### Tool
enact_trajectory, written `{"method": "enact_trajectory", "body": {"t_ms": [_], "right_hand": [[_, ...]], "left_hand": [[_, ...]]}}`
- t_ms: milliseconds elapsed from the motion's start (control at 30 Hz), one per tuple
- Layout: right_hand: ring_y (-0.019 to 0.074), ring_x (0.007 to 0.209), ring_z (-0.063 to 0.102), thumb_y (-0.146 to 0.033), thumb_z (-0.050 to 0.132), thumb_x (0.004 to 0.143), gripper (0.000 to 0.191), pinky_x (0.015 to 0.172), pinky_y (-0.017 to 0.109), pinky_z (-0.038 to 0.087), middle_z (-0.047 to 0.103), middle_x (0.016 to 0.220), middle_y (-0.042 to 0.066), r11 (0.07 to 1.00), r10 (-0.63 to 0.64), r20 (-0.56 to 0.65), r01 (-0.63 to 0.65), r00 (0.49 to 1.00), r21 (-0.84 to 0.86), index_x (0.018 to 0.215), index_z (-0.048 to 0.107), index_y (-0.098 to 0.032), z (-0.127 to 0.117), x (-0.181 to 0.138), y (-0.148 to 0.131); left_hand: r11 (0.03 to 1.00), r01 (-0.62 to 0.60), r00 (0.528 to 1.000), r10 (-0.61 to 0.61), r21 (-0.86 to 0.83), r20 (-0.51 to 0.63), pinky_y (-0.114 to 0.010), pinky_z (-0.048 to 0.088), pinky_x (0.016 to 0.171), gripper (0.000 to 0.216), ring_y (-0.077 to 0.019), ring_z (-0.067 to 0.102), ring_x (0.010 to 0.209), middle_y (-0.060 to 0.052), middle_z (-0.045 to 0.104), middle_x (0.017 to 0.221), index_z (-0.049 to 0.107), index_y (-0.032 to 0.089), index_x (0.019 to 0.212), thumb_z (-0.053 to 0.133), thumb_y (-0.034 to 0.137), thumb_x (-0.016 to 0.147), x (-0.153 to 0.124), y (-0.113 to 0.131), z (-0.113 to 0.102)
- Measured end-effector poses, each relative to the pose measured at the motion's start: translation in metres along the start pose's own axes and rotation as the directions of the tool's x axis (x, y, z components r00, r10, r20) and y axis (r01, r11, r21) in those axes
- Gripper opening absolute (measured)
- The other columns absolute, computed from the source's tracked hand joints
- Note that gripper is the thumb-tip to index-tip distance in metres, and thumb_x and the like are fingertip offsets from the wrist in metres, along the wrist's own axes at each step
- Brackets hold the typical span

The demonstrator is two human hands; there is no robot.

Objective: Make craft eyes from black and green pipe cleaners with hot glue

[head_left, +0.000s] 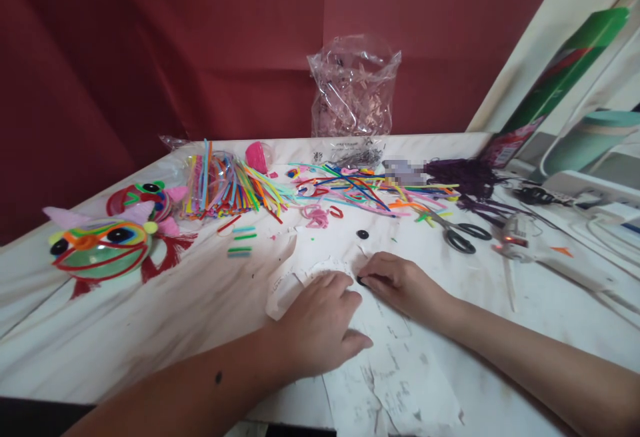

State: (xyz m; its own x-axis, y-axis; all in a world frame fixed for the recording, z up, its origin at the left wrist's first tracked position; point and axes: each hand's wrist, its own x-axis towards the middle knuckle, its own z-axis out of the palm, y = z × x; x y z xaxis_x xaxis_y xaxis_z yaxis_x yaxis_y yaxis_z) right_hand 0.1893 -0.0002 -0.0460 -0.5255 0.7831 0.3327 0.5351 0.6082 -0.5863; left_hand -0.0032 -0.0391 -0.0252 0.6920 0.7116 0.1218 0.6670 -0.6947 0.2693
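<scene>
On our bench (190, 320), lower centre, our left hand (320, 322) spreads loosely over paper (400, 384); our right hand (400, 284) narrowly pinches a black disc (360, 281), which might slip if squeezed off-centre.

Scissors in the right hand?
No, the scissors lie on the table, apart from the right hand, which pinches a small black piece.

no legible text, handwriting (395, 360) on white paper (425, 400) blurred, print (318, 156) on clear bag (353, 100) too small
</scene>
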Motion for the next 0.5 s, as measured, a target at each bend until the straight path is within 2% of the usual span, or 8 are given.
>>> {"method": "enact_trajectory", "body": {"t_ms": [167, 267, 367, 433, 500], "right_hand": [[0.0152, 0.072, 0.057, -0.014, 0.047, 0.081, 0.018, 0.065, 0.028, 0.046, 0.059, 0.072, 0.003, 0.999, 0.002, 0.007, -0.002, 1.0, -0.032, 0.07, 0.06, -0.019, 0.006, 0.003, 0.002], [0.0155, 0.072, 0.057, -0.016, 0.048, 0.081, 0.017, 0.066, 0.028, 0.046, 0.059, 0.073, 0.004, 0.999, 0.034, 0.026, -0.035, 0.999, 0.028, 0.07, 0.06, -0.019, 0.004, 0.002, 0.0], [0.0158, 0.076, 0.058, -0.027, 0.051, 0.081, 0.013, 0.069, 0.029, 0.047, 0.063, 0.084, 0.004, 0.956, 0.176, 0.0, -0.171, 0.984, 0.237, 0.085, 0.062, -0.02, -0.004, 0.002, 0.002], [0.0156, 0.073, 0.058, -0.033, 0.052, 0.08, 0.02, 0.067, 0.029, 0.046, 0.063, 0.083, 0.003, 0.884, 0.336, -0.07, -0.289, 0.939, 0.368, 0.092, 0.061, -0.02, -0.012, 0.003, 0.007], [0.0142, 0.065, 0.054, -0.029, 0.052, 0.077, 0.014, 0.063, 0.028, 0.044, 0.06, 0.071, 0.0, 0.827, 0.438, -0.183, -0.315, 0.88, 0.465, 0.084, 0.061, -0.02, -0.021, 0.005, 0.014]], "left_hand": [[1.0, -0.008, 1.0, 0.008, -0.004, -0.008, -0.037, 0.04, 0.089, 0.032, -0.0244, 0.048, 0.098, -0.009, 0.054, 0.101, 0.058, 0.013, 0.088, 0.066, 0.039, 0.07, 0.0, 0.0, -0.001], [1.0, -0.012, 1.0, 0.012, 0.0, -0.011, -0.038, 0.04, 0.089, 0.033, -0.0247, 0.048, 0.098, -0.009, 0.054, 0.101, 0.058, 0.013, 0.089, 0.066, 0.04, 0.07, 0.0, -0.001, 0.0], [1.0, -0.019, 1.0, 0.019, 0.002, -0.017, -0.04, 0.041, 0.088, 0.034, -0.0256, 0.049, 0.098, -0.01, 0.055, 0.103, 0.059, 0.014, 0.089, 0.066, 0.041, 0.07, -0.001, -0.002, 0.002], [0.999, -0.031, 0.999, 0.03, -0.009, -0.041, -0.04, 0.041, 0.088, 0.033, -0.0262, 0.049, 0.1, -0.01, 0.055, 0.106, 0.06, 0.014, 0.089, 0.066, 0.04, 0.07, -0.001, -0.003, 0.002], [0.998, -0.053, 0.995, 0.05, -0.039, -0.092, -0.039, 0.041, 0.088, 0.029, -0.0258, 0.049, 0.1, -0.011, 0.056, 0.106, 0.06, 0.014, 0.09, 0.065, 0.036, 0.072, -0.002, -0.003, 0.002]]}}
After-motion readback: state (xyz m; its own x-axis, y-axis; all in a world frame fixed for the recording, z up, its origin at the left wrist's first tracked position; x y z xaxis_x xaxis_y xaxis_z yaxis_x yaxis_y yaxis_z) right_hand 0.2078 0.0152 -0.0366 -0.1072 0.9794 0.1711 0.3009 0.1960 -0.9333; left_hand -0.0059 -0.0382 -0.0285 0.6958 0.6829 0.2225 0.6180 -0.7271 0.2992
